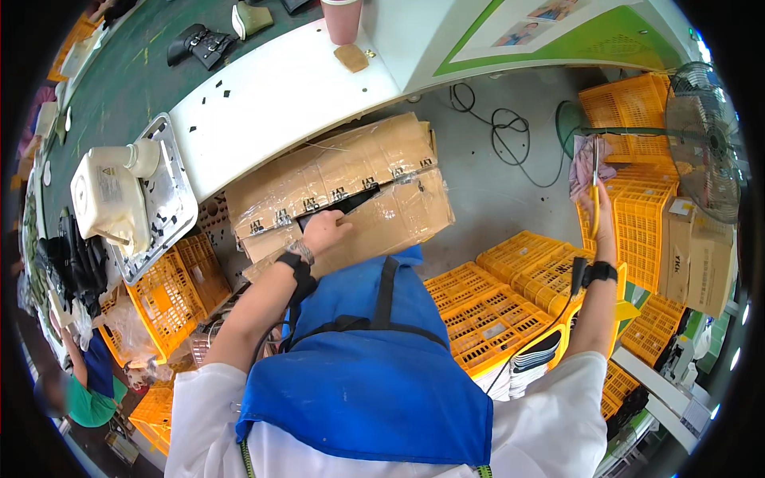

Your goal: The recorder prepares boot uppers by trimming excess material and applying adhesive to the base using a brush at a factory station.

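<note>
Far left: squarish cream plastic jug (107, 191) on a shallow silver tray (185, 187), its edge beside the white tabletop (263, 119). Below the tray, slatted orange plastic crates (163, 303) limit room on that side.

Centre-left: left hand (325, 231) lies on the long brown cardboard box (390, 213) wrapped in clear tape, at the slot between its two top panels. Fingers bent at the slot's edge; cannot tell whether they pinch the panel or only rest on it. Box sits straight ahead of the body, long axis slanting from lower left to upper right, slot along the same line. Black contents (355, 202) show in the slot, just beyond the fingers. Left hand is the nearer one. Far side of box lies close along the tabletop's edge; near side close to the blue cloth apron (358, 382).

Right of box: open grey floor (446, 167), a loose black cable (510, 131) on it farther off.

Far right: right hand (603, 211) closed around the yellow-handled metal scissors (594, 191), blades pointing up and away from the body, well apart from the box. Stacked orange crates (637, 231) crowd beyond that hand
</note>
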The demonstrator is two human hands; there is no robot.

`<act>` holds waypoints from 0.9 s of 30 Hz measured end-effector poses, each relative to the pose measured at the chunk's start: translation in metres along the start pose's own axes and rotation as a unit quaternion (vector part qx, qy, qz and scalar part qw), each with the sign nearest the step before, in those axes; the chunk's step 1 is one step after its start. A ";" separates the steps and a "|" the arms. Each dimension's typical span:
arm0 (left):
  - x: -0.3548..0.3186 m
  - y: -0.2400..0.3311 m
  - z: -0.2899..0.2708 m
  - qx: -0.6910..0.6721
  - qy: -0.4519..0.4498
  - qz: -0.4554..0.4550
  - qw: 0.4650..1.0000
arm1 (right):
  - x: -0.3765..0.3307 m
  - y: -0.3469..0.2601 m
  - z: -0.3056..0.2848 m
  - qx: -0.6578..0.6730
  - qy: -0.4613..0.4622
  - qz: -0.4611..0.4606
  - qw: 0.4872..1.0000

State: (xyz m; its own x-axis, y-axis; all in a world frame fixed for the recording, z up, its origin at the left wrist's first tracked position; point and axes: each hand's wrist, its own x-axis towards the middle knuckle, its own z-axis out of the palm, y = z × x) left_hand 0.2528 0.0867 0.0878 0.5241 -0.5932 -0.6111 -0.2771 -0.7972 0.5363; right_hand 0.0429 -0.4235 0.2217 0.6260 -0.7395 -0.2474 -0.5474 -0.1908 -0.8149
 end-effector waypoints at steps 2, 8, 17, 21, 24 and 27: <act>-0.011 -0.004 0.026 -0.002 0.073 0.012 0.997 | 0.028 -0.016 -0.011 -0.115 -0.133 -0.047 0.983; -0.033 0.014 0.033 0.011 0.137 0.014 0.990 | 0.048 -0.050 0.124 -0.230 -0.515 -0.029 0.825; -0.044 0.013 0.043 -0.011 0.173 0.008 0.985 | 0.068 -0.013 0.245 -0.401 -0.607 -0.069 0.682; -0.048 0.020 0.036 -0.011 0.162 0.010 0.987 | 0.068 -0.010 0.265 -0.402 -0.620 -0.107 0.665; -0.073 0.030 0.062 0.016 0.117 0.141 0.983 | 0.045 -0.041 0.274 -0.321 -0.665 -0.102 0.667; -0.084 0.038 0.051 -0.008 0.108 0.140 0.984 | 0.040 -0.056 0.270 -0.279 -0.643 -0.077 0.709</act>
State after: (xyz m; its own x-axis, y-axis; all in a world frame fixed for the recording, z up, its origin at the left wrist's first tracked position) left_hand 0.1573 0.1005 0.1304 0.5889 -0.7500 -0.3013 -0.4227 -0.6035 0.6761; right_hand 0.2487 -0.2680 0.1157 0.4945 0.4503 -0.7434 -0.3271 -0.6960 -0.6392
